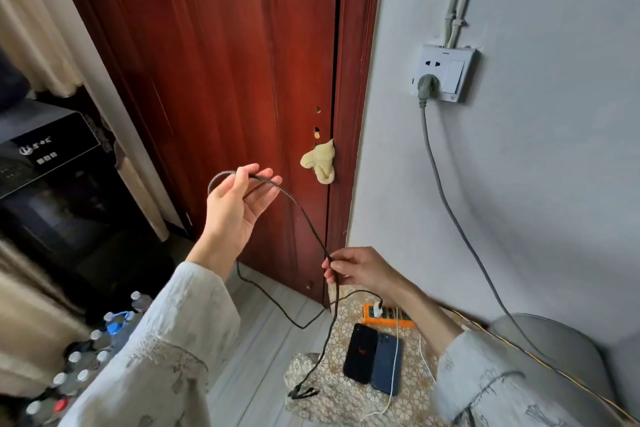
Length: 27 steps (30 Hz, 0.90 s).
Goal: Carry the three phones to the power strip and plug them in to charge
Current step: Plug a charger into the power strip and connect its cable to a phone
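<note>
A black braided charging cable [304,215] runs in a raised loop between my hands. My left hand [235,208] holds it high in front of the door, fingers loosely curled around it. My right hand [360,269] pinches the cable lower down, above the orange power strip [393,317]. The cable's multi-tip end [303,392] dangles near the patterned cloth [336,395]. A white charger [378,309] sits plugged into the strip. Two phones lie face down side by side on the cloth: a black phone [360,354] and a dark blue phone [386,364]. A white cable [394,374] lies across the blue one.
A red wooden door [225,62] stands ahead with a yellow cloth [320,161] stuffed at its latch. A wall socket [443,73] feeds a grey cord [450,204] down the wall. Several water bottles [100,340] stand on the floor at left beside a black appliance [45,156].
</note>
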### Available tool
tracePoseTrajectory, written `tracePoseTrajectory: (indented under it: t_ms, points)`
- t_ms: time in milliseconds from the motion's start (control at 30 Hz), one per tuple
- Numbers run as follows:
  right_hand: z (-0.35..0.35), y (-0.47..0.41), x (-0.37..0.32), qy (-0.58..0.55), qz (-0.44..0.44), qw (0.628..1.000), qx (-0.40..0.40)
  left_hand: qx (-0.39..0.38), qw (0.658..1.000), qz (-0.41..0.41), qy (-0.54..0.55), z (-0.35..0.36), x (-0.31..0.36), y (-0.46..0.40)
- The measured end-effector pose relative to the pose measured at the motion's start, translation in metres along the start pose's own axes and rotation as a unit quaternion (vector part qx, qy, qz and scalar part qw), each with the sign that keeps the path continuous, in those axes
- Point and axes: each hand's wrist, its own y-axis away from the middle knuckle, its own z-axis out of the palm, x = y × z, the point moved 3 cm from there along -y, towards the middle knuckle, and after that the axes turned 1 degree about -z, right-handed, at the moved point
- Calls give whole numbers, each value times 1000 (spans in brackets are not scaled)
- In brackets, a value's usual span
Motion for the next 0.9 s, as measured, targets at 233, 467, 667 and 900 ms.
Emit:
tracePoseTrajectory:
  t_ms: [233,467,667,900]
  points:
    - [-18,-8,-55,-92,-102,988,71,-143,921,-220,-287,-14,-86,47]
    - [-41,-15,-82,-214,-116,961,132,-314,820,-169,-448,14,-115,69]
    - [-48,-11,-87,-290,-130,939,135,-243,839,-86,-479,42,-123,62]
    - [-42,8,-19,-107,-29,989,94,-87,983,-111,-117,28,-84,46]
